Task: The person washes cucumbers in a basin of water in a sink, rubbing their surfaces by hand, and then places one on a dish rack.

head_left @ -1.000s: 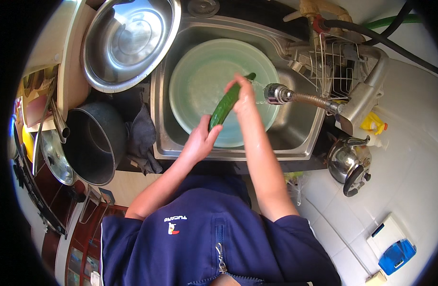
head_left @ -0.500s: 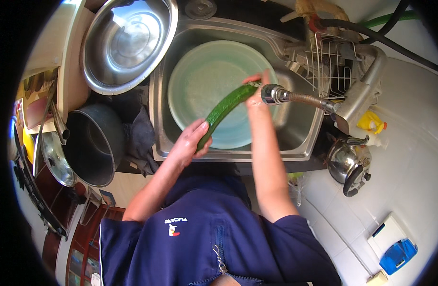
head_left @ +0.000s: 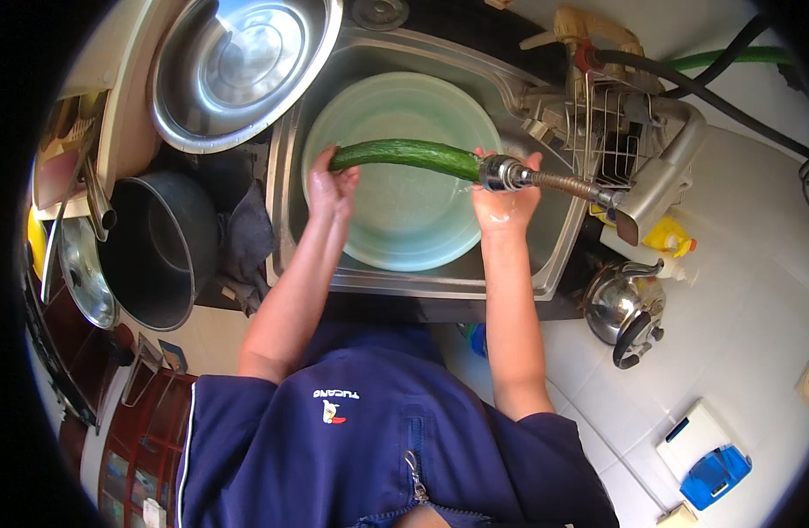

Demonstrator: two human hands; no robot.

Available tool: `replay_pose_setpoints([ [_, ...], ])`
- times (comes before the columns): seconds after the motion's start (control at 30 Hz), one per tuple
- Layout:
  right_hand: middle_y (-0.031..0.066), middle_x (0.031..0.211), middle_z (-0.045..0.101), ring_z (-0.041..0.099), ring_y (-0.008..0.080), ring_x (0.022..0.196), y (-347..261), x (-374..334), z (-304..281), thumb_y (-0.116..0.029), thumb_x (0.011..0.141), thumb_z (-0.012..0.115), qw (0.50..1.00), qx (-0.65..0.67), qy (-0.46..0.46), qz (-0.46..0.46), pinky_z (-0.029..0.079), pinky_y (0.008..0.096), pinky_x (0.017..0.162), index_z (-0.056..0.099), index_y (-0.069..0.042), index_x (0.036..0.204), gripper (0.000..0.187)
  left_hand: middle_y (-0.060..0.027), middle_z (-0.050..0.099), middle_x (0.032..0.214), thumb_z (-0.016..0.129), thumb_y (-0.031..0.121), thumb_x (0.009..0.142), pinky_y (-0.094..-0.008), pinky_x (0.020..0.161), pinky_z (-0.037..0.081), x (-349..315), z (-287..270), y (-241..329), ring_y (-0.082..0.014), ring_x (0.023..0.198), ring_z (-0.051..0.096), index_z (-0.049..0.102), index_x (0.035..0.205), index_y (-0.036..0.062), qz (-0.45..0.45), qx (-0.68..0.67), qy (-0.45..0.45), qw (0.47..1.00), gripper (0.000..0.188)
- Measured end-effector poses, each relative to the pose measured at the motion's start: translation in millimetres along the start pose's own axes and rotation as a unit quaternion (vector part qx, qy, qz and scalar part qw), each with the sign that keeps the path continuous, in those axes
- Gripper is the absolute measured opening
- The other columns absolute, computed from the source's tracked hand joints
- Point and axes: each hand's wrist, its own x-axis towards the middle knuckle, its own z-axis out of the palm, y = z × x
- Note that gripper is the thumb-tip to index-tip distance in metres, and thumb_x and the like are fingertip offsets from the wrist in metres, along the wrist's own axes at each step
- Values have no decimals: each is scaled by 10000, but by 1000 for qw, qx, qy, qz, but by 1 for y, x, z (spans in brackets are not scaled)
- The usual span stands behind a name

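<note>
**Cucumber rinse at sink: holdings and surroundings**

Cucumber, long, dark green, smooth-skinned (head_left: 404, 155): lies level across the sink, above the pale green round plastic basin (head_left: 404, 220), held at both ends and touching neither basin nor sink wall.

Left hand (head_left: 332, 187): clenched around the left end of the cucumber, fingers wrapped over the top.

Right hand (head_left: 506, 195): grasping the right end of the cucumber, directly beneath the chrome spray head of the flexible metal tap hose (head_left: 503, 172). The hand looks wet; whether water is running cannot be told for certain.

Stainless steel sink (head_left: 285, 176): holds the basin, which fills most of it.

Progress, as a judgement: washing appears to be under way at the right end, the end nearest the spray head; the middle and left end seem left to do. The cucumber is whole and unpeeled, and nothing is set aside as washed.

Other items:
- Large shiny steel bowl (head_left: 246, 66), on the counter beyond the sink's left corner.
- Dark deep cooking pot (head_left: 149, 251), left of the sink, with a dark crumpled cloth (head_left: 246, 242) between pot and sink.
- Wire dish rack (head_left: 611, 123), right of the sink.
- Polished metal kettle with black handle (head_left: 624, 308), on the white tiled counter (head_left: 747, 290).
- Yellow plastic bottle (head_left: 668, 236), just above the kettle.
</note>
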Motion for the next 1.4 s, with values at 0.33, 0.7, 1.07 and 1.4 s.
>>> replay_pose_setpoints([
  [0.33, 4, 655, 484, 497, 133, 704, -25, -25, -39, -228, 903, 492, 975, -136, -91, -153, 418, 301, 810, 428, -119, 628, 303, -97, 548, 667, 584, 123, 807, -343, 567, 490, -45, 149, -108, -209, 604, 563, 506, 826, 24, -51, -89, -4, 995, 127],
  [0.7, 241, 796, 614, 583, 430, 728, -32, -45, -45, -351, 905, 445, 424, -880, -71, -200, 448, 505, 633, 526, -23, 1066, 375, -48, 549, 661, 575, 111, 799, -321, 488, 484, -74, 156, -134, -158, 541, 539, 527, 842, 52, -41, -24, -54, 997, 88],
  [1.07, 86, 815, 549, 567, 261, 703, -50, -76, -57, -228, 747, 690, 294, -860, -195, -368, 476, 366, 603, 560, -132, 1176, 458, -118, 546, 638, 607, 61, 764, -317, 431, 458, -38, 143, -88, -213, 486, 537, 508, 789, -36, -72, 81, 3, 994, 140],
  [1.4, 184, 988, 600, 608, 341, 848, -45, -65, -49, -246, 853, 561, 509, -845, -128, -107, 481, 403, 701, 453, -83, 1251, 444, -83, 509, 629, 554, -21, 704, -309, 419, 448, -75, 138, -117, -183, 467, 525, 481, 747, -28, -47, 66, -25, 996, 85],
])
